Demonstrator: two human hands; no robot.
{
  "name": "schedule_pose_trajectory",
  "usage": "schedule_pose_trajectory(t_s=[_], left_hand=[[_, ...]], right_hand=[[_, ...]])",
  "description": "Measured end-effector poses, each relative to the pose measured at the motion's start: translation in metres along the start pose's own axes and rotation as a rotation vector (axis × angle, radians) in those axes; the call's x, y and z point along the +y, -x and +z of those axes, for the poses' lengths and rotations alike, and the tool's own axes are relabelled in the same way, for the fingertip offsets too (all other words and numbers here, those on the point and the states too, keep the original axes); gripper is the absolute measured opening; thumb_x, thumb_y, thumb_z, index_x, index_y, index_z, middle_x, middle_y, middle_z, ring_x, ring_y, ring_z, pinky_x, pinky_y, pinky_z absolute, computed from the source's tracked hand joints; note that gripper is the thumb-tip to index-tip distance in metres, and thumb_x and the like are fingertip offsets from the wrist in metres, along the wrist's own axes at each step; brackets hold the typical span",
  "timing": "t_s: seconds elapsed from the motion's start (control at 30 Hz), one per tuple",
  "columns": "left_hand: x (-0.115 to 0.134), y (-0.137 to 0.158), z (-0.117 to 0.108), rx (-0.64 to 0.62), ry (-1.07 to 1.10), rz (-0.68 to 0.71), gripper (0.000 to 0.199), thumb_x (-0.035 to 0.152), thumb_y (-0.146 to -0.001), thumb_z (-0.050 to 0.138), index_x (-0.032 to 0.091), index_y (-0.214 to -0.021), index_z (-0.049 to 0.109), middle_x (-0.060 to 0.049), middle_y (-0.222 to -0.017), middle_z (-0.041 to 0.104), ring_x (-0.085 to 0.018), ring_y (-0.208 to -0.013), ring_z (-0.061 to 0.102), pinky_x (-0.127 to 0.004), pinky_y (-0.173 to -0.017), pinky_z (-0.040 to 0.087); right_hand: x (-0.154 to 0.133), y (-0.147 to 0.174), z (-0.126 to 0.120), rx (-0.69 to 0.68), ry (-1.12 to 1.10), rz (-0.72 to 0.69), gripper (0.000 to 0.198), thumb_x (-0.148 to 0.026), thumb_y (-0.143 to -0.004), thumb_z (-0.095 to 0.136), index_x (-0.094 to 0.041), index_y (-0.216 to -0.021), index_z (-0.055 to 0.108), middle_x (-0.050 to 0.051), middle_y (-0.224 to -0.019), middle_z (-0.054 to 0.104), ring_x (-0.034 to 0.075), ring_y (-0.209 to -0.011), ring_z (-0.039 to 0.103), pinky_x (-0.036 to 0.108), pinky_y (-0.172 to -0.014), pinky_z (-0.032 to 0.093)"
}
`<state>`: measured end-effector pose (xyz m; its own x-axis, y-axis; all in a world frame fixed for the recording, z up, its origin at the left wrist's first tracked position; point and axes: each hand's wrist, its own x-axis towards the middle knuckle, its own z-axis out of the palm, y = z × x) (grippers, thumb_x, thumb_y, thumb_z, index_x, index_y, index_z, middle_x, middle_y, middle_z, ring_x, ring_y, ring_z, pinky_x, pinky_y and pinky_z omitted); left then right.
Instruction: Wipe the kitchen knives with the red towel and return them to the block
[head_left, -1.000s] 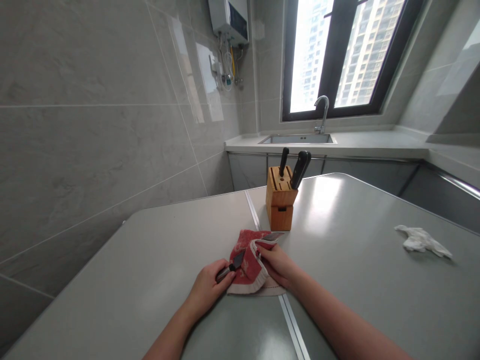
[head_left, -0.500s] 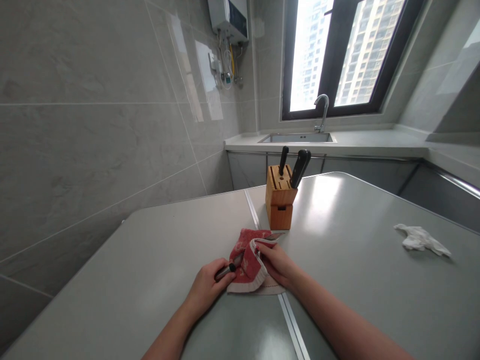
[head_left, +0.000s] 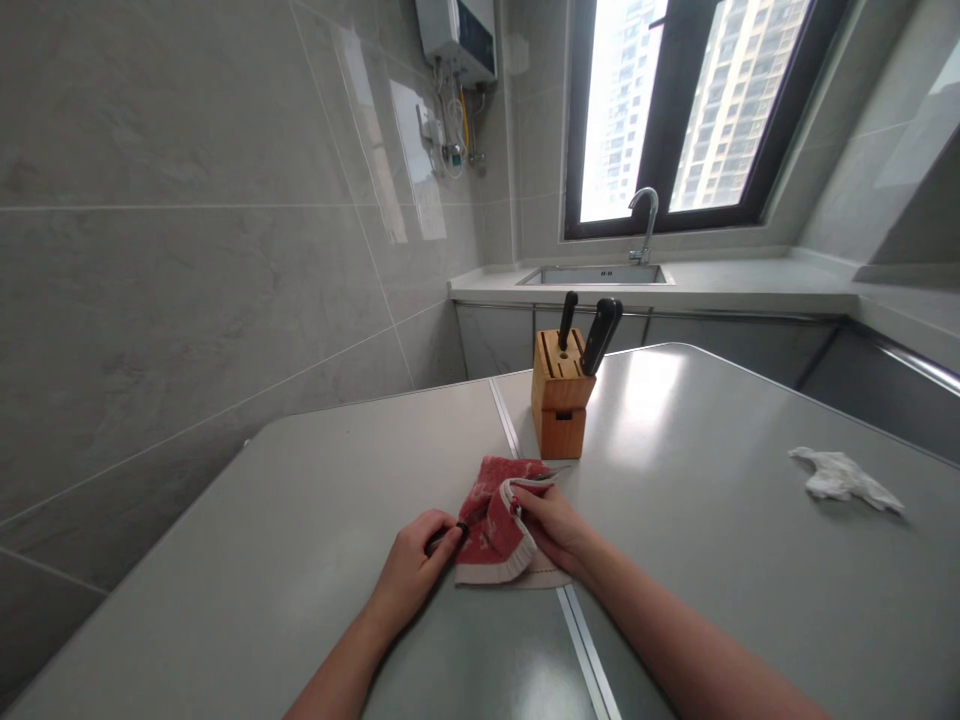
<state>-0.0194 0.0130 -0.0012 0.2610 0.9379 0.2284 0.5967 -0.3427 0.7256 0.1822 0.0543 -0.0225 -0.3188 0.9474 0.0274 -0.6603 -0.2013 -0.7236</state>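
My left hand [head_left: 420,552] is closed round the dark handle of a knife [head_left: 554,473]. Most of the blade is hidden in a red cloth [head_left: 487,535] with a pale border, and only its tip shows at the far right edge of the fold. With fingers pinched, my right hand [head_left: 553,523] grips the folded cloth over the blade. The cloth's lower part rests on the table. Just beyond it stands a wooden knife block [head_left: 562,395] with two black-handled knives in its top, a thin one [head_left: 568,320] and a wide one [head_left: 601,337].
A crumpled white tissue [head_left: 846,477] lies on the right of the grey table [head_left: 300,520]. A metal strip [head_left: 589,655] runs across the tabletop. Behind it are a counter [head_left: 735,273] with a sink [head_left: 600,275] and faucet [head_left: 646,220]; a tiled wall is on the left.
My left hand has rolled the knife handle, so less of the handle shows and the blade tip looks narrower. My right hand and the cloth have barely moved.
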Motion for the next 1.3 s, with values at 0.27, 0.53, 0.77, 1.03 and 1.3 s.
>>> schedule_pose_trajectory(t_s=[0.27,0.53,0.77,1.03,1.3], left_hand=[[-0.009,-0.003,0.002,0.12,0.015,-0.047,0.025,0.039,-0.083,0.052,0.017,-0.077,0.062,-0.003,-0.076,0.063,-0.018,-0.071,0.057,-0.025,-0.065,0.043],[-0.024,-0.005,0.004,0.288,0.105,-0.194,0.031,0.041,-0.071,0.065,0.017,-0.09,0.061,-0.004,-0.079,0.065,-0.019,-0.075,0.063,-0.029,-0.071,0.05],[-0.023,-0.005,0.004,0.32,0.103,-0.192,0.033,0.042,-0.071,0.065,0.017,-0.091,0.06,-0.003,-0.078,0.064,-0.019,-0.073,0.063,-0.029,-0.071,0.051],[-0.022,-0.004,0.003,0.331,0.118,-0.194,0.034,0.043,-0.071,0.065,0.017,-0.092,0.059,-0.003,-0.078,0.063,-0.018,-0.075,0.062,-0.028,-0.072,0.05],[-0.017,-0.005,0.0,0.345,0.131,-0.172,0.027,0.041,-0.078,0.058,0.017,-0.091,0.059,-0.002,-0.077,0.065,-0.017,-0.073,0.062,-0.027,-0.069,0.048]], right_hand=[[-0.004,0.003,0.004,-0.009,-0.029,0.052,0.022,-0.021,-0.07,0.071,-0.014,-0.091,0.065,0.007,-0.088,0.071,0.019,-0.08,0.066,0.036,-0.083,0.048],[-0.006,0.004,0.007,-0.013,-0.02,0.031,0.022,-0.019,-0.071,0.07,-0.015,-0.092,0.065,0.007,-0.089,0.071,0.019,-0.082,0.066,0.036,-0.086,0.047],[-0.007,0.005,0.008,-0.004,-0.02,0.038,0.022,-0.02,-0.071,0.07,-0.016,-0.092,0.065,0.006,-0.092,0.071,0.02,-0.087,0.065,0.036,-0.089,0.046],[-0.01,0.005,0.01,-0.003,-0.035,0.036,0.026,-0.023,-0.07,0.072,-0.016,-0.094,0.065,0.007,-0.097,0.07,0.02,-0.091,0.064,0.036,-0.091,0.045],[-0.012,0.005,0.011,0.039,-0.053,0.04,0.03,-0.025,-0.065,0.075,-0.016,-0.091,0.065,0.006,-0.092,0.071,0.019,-0.088,0.065,0.035,-0.091,0.045]])
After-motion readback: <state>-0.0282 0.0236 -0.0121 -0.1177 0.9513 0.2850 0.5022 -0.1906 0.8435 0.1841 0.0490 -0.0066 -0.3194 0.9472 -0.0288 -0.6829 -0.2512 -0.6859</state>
